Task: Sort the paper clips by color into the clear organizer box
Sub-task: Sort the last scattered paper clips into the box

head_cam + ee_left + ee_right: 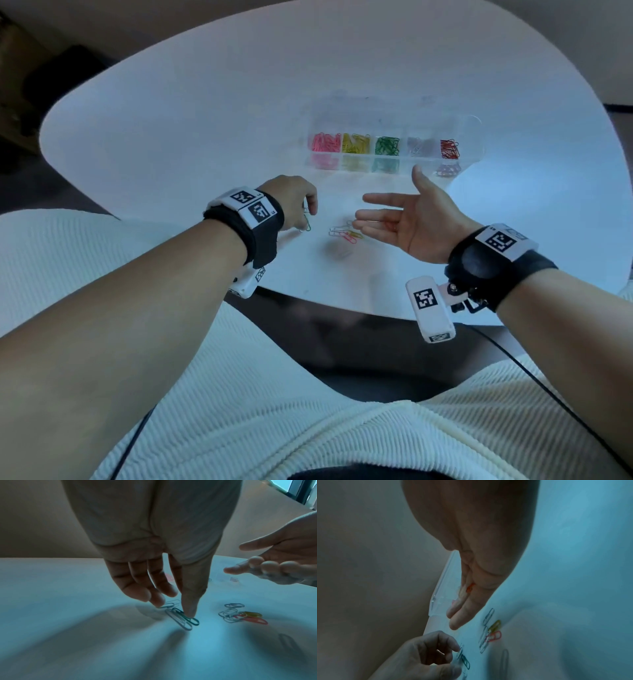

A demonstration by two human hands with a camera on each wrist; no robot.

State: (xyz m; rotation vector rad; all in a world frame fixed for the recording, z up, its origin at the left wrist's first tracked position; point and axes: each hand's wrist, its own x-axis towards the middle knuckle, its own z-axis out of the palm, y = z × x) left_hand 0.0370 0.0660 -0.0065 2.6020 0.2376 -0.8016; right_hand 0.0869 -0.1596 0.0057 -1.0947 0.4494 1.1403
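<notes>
The clear organizer box (476, 137) sits open on the white table, with pink, yellow, green, silver and red clips in separate compartments. Nearer me, a small pile of loose clips (346, 233) (240, 615) holds silver, yellow and red ones. My left hand (308, 216) reaches down left of the pile. Its thumb (188, 609) presses on a green clip (187, 618) that lies beside silver clips (178, 620), and its fingertips touch another silver one. My right hand (383, 209) hovers palm-up over the pile with straight fingers. A red clip (470, 587) lies loose on them.
The table's near edge (342, 308) curves just above my lap, which is covered in white ribbed cloth. A single silver clip (286, 641) lies apart, nearer me than the pile. A black cable (548, 387) runs down at the right.
</notes>
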